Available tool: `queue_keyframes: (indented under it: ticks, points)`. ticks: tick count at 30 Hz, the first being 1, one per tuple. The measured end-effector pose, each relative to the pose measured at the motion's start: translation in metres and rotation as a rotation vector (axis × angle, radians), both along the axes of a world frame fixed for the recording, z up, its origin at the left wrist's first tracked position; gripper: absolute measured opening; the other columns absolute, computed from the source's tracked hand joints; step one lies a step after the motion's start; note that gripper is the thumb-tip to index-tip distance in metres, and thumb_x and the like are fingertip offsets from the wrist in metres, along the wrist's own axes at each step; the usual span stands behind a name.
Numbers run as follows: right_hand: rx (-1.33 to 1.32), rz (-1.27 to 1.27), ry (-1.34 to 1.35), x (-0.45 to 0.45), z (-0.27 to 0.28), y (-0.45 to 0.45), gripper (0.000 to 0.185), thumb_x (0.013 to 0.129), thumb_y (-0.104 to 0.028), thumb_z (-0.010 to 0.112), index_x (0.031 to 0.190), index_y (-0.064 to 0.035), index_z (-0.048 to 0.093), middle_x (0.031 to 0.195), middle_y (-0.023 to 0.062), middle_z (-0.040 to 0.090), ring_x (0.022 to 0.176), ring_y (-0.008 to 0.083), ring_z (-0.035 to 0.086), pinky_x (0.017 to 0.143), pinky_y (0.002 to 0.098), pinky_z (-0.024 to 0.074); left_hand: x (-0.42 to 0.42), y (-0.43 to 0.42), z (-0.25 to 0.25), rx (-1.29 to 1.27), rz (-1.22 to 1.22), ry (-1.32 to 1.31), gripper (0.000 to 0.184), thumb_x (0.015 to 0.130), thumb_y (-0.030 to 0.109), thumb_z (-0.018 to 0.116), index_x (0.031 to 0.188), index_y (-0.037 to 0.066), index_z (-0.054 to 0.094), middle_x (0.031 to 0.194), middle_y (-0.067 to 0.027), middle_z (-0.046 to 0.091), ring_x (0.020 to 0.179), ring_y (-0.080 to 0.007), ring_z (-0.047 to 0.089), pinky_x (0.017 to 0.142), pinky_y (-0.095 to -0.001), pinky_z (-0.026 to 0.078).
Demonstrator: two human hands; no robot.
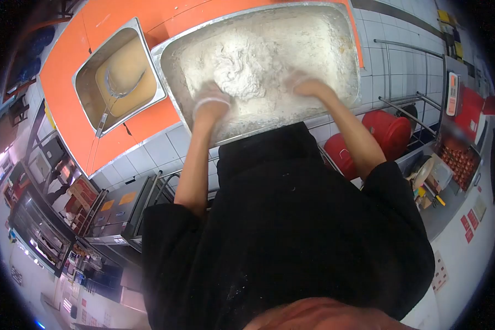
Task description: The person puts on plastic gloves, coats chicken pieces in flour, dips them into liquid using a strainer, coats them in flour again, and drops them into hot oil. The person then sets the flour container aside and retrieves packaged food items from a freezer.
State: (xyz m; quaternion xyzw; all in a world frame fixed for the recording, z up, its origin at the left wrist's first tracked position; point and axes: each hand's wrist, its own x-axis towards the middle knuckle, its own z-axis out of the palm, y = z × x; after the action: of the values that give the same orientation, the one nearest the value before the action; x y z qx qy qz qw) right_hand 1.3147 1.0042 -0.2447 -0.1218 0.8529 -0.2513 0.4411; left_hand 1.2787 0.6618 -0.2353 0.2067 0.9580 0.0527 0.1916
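A large metal basin [349, 82] holds white flour [313, 44], with a lumpy, coated heap [242, 69] left of its middle. My left hand [210, 102] is at the near left of the heap, inside the basin. It is dusted white, with a pale band at the wrist, and motion blurs its fingers. To the right of the heap, my right hand [303, 84] is low over the flour, also smeared by motion. Whether either hand grips anything cannot be made out.
Left of the basin, a smaller metal pan [82, 82] holds yellowish liquid with a long-handled wire strainer [107, 113] in it. Both stand on an orange counter [58, 60]. Red buckets [388, 132] and a metal rack [410, 44] are on the right.
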Motion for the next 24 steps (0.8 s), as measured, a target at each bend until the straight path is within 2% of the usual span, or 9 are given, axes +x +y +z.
queue_keyframes:
  ticks: [2, 5, 10, 12, 15, 17, 19, 23, 24]
  points:
    - [-0.007, -0.023, -0.297, 0.004, 0.013, -0.028, 0.04, 0.106, -0.027, 0.046, 0.136, -0.0038, 0.06, 0.135, 0.0145, 0.061, 0.123, 0.0279, 0.055, 0.11, 0.0369, 0.0389, 0.003, 0.034, 0.046, -0.017, -0.433, -0.531, 0.034, 0.092, 0.017, 0.044, 0.093, -0.002, 0.073, 0.1, -0.0292, 0.071, 0.102, -0.0435, 0.068, 0.093, -0.0495, 0.052]
    - [-0.16, -0.375, -0.352, -0.006, 0.053, -0.074, 0.042, 0.104, -0.028, 0.052, 0.135, -0.0023, 0.061, 0.135, 0.0128, 0.061, 0.124, 0.027, 0.055, 0.11, 0.0365, 0.0399, 0.038, 0.054, 0.013, 0.461, -0.094, -0.563, 0.031, 0.093, 0.02, 0.049, 0.096, 0.0, 0.072, 0.101, -0.0266, 0.071, 0.098, -0.0367, 0.07, 0.088, -0.045, 0.052]
    - [-0.754, -1.222, -0.37, -0.017, 0.075, -0.056, 0.044, 0.105, -0.033, 0.046, 0.129, -0.0005, 0.064, 0.133, 0.0157, 0.064, 0.125, 0.0282, 0.056, 0.108, 0.0366, 0.0412, 0.0, 0.051, 0.124, 0.814, 0.58, -0.687, 0.039, 0.096, 0.031, 0.062, 0.112, -0.004, 0.067, 0.098, -0.0196, 0.068, 0.094, -0.0284, 0.064, 0.085, -0.0399, 0.05]
    - [-0.555, -1.089, -0.127, -0.044, 0.093, -0.038, 0.048, 0.105, -0.036, 0.047, 0.136, -0.0015, 0.06, 0.142, 0.0173, 0.058, 0.132, 0.0294, 0.05, 0.112, 0.0375, 0.0378, -0.011, 0.037, 0.129, 0.686, 0.718, -0.435, 0.045, 0.098, 0.035, 0.06, 0.12, -0.004, 0.063, 0.104, -0.0201, 0.066, 0.099, -0.0299, 0.061, 0.09, -0.04, 0.048]
    - [-0.038, -0.528, 0.082, -0.09, 0.053, -0.037, 0.057, 0.104, -0.041, 0.05, 0.146, -0.0024, 0.051, 0.154, 0.0161, 0.047, 0.145, 0.027, 0.036, 0.119, 0.0382, 0.0316, -0.031, 0.034, 0.041, 0.263, 0.62, 0.09, 0.057, 0.102, 0.044, 0.05, 0.135, -0.002, 0.057, 0.124, -0.0272, 0.064, 0.115, -0.0404, 0.06, 0.102, -0.0438, 0.044]
    - [-0.105, -0.436, 0.04, -0.107, 0.05, -0.067, 0.062, 0.104, -0.045, 0.05, 0.151, -0.0039, 0.046, 0.16, 0.0154, 0.04, 0.151, 0.0259, 0.028, 0.121, 0.0389, 0.0293, -0.029, 0.052, -0.032, 0.227, 0.53, 0.369, 0.062, 0.101, 0.047, 0.05, 0.138, -0.004, 0.054, 0.127, -0.0259, 0.062, 0.116, -0.0409, 0.059, 0.108, -0.0426, 0.042]
    - [-0.646, -0.742, -0.159, -0.107, 0.077, -0.1, 0.064, 0.105, -0.047, 0.047, 0.154, -0.0064, 0.044, 0.164, 0.0159, 0.034, 0.154, 0.0268, 0.022, 0.122, 0.04, 0.0291, -0.052, 0.076, 0.034, 0.708, 0.645, -0.117, 0.065, 0.101, 0.047, 0.05, 0.141, -0.005, 0.051, 0.132, -0.0243, 0.061, 0.123, -0.0382, 0.056, 0.112, -0.0399, 0.038]
    - [-0.617, -0.676, -0.162, -0.103, 0.096, -0.045, 0.065, 0.105, -0.05, 0.046, 0.157, -0.0102, 0.04, 0.167, 0.0152, 0.025, 0.154, 0.0324, 0.021, 0.124, 0.0411, 0.0266, -0.042, 0.053, 0.048, 1.387, 0.845, -0.582, 0.063, 0.102, 0.043, 0.051, 0.147, -0.001, 0.048, 0.143, -0.0201, 0.056, 0.133, -0.0298, 0.051, 0.116, -0.0366, 0.034]
    - [-0.554, -0.644, -0.163, -0.106, 0.108, -0.029, 0.065, 0.105, -0.05, 0.045, 0.157, -0.0109, 0.04, 0.168, 0.0148, 0.022, 0.154, 0.034, 0.022, 0.124, 0.0415, 0.0261, -0.054, 0.04, 0.069, 1.322, 0.657, -0.605, 0.061, 0.104, 0.037, 0.051, 0.153, 0.001, 0.042, 0.149, -0.0165, 0.051, 0.138, -0.0238, 0.045, 0.117, -0.0355, 0.032]
